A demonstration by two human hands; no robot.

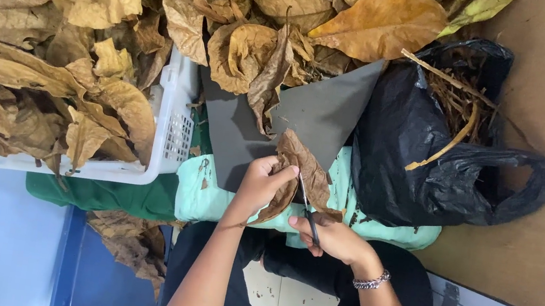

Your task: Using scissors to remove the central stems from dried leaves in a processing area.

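Black plastic bag (426,159) — crumpled, open, on the brown table at right, dry stems inside. White plastic crate (174,126) at left — heaped leaves.

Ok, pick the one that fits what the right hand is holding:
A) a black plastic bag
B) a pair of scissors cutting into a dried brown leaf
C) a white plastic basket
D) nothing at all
B: the right hand grips scissors whose blades run up into the dried brown leaf, which the left hand pinches; the black bag and white basket lie untouched.
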